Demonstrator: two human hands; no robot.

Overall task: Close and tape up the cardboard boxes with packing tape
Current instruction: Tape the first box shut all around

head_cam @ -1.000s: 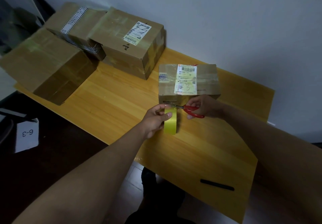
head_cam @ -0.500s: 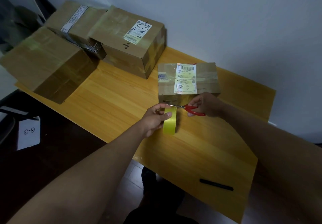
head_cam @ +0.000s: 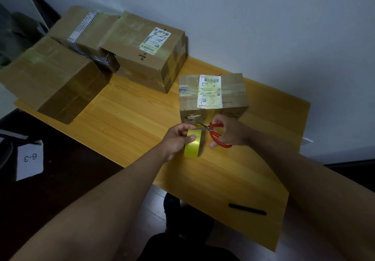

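Scissors (head_cam: 213, 132) now swung open with the handles spread wider than a second ago, blades pointing left at the tape strip; both hands otherwise stayed in place just in front of the small box (head_cam: 213, 94). Left hand (head_cam: 177, 141) grips the yellow tape roll (head_cam: 192, 144), thumb over the outer face, fingers curled round behind, roll standing on edge just above the table (head_cam: 125, 118). Right hand (head_cam: 229, 132) holds the red scissor handles, fingers through the loops, blade tips at the top of the roll near the box's front face. Small box closed, white labels on top, sits mid-table near the wall. Three bigger boxes (head_cam: 142, 45) grouped far left, well apart. Black pen (head_cam: 247, 212) near the table's front edge. Paper marked 6-3 (head_cam: 30, 159) on the dark floor, left.
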